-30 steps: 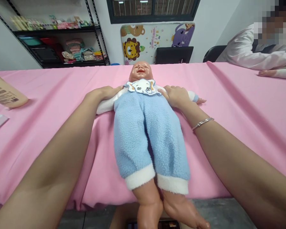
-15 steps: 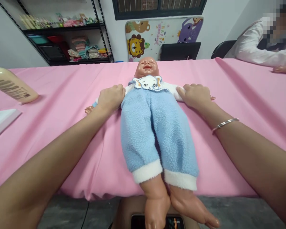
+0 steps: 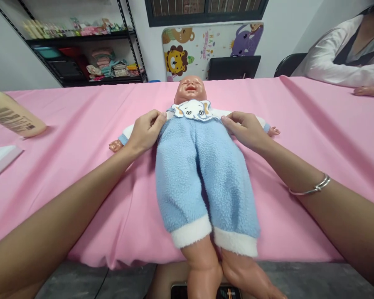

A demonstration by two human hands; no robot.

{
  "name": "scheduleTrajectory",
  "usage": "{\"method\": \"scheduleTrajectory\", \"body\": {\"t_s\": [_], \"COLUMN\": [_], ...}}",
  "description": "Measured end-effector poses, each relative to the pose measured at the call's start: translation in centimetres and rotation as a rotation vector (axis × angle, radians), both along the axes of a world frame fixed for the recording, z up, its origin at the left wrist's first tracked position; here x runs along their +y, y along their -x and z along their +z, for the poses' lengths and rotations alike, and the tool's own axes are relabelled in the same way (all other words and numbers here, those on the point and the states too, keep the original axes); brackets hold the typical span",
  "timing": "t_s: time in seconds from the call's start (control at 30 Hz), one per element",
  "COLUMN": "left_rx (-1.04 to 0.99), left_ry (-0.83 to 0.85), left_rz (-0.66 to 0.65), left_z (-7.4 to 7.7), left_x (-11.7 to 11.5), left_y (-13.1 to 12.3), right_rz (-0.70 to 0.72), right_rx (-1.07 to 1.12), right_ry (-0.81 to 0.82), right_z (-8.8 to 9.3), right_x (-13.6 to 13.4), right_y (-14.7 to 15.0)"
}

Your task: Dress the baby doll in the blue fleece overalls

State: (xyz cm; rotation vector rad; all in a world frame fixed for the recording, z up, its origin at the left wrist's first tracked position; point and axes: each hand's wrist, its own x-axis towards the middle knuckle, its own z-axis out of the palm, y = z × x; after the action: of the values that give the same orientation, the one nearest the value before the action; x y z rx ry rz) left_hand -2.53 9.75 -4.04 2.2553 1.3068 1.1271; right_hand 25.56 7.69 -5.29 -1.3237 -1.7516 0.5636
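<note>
A baby doll (image 3: 190, 90) lies on its back, its head away from me and its feet past the near table edge. It wears a fluffy blue outfit (image 3: 183, 166) with white cuffs, white sleeves and an elephant-face bib collar (image 3: 193, 110). My left hand (image 3: 147, 129) is closed at the doll's upper side on the left, thumb and fingers pinching the cloth near the armpit. On the other side my right hand (image 3: 244, 129) pinches the cloth by the lower corner of the collar. Both of the doll's arms stretch outward, partly behind my hands.
Pink cloth (image 3: 299, 166) covers the table. At left are a cream-coloured bottle (image 3: 14, 114) and a white box-like object (image 3: 1, 161). A phone (image 3: 229, 291) lies below the doll's legs. Another person's white sleeve (image 3: 339, 70) rests at the far right; shelves (image 3: 81, 39) stand behind.
Both hands have shifted from the doll's upper arms inward to the cloth beside the collar, and the fingers now pinch. The doll's right-side forearm has come into fuller view.
</note>
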Motion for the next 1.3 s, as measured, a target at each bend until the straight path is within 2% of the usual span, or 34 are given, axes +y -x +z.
{"method": "scheduleTrajectory", "body": {"t_s": [0.1,0.2,0.33,0.47,0.53,0.6,0.7,0.83,0.97,1.07,1.2,1.3], "left_rx": [0.051,0.113,0.018,-0.351,-0.539,-0.606,-0.542,-0.402,-0.398,-0.355,-0.216,-0.116], "left_ry": [0.177,0.287,0.379,0.522,0.511,0.48,0.493,0.555,0.384,0.327,0.261,0.201], "left_rz": [-0.113,-0.151,-0.115,-0.176,-0.137,-0.117,-0.183,-0.28,-0.271,-0.314,-0.312,-0.253], "left_z": [1.1,1.8,1.7,0.4,-0.3,-0.9,-1.1,-0.5,0.4,1.0,1.3,1.2], "left_x": [-0.5,-0.9,-0.9,-0.4,0.0,0.4,1.1,1.4,0.4,-0.5,-0.7,-0.3], "left_y": [0.2,0.3,0.2,-0.2,-0.4,-0.5,-0.2,0.6,0.2,-0.7,-1.2,-0.8], "right_rz": [0.193,0.327,0.264,0.209,0.181,0.155,0.096,0.092,0.202,0.262,0.203,0.17], "right_rx": [0.044,0.045,0.325,0.551,0.61,0.664,0.663,0.404,0.384,0.334,0.212,0.207], "right_ry": [0.212,0.293,0.228,0.192,0.207,0.227,0.249,0.217,0.052,0.023,-0.028,0.02], "right_z": [1.1,1.5,0.9,-0.1,-0.7,-1.1,-1.4,-0.9,0.1,0.5,0.3,0.0], "right_x": [-0.6,-0.9,-0.8,-0.4,-0.1,0.3,0.6,0.3,-0.3,-0.5,0.0,0.3], "right_y": [-0.7,-1.2,-0.6,0.6,1.0,1.1,1.0,0.5,1.0,1.5,1.5,1.3]}}
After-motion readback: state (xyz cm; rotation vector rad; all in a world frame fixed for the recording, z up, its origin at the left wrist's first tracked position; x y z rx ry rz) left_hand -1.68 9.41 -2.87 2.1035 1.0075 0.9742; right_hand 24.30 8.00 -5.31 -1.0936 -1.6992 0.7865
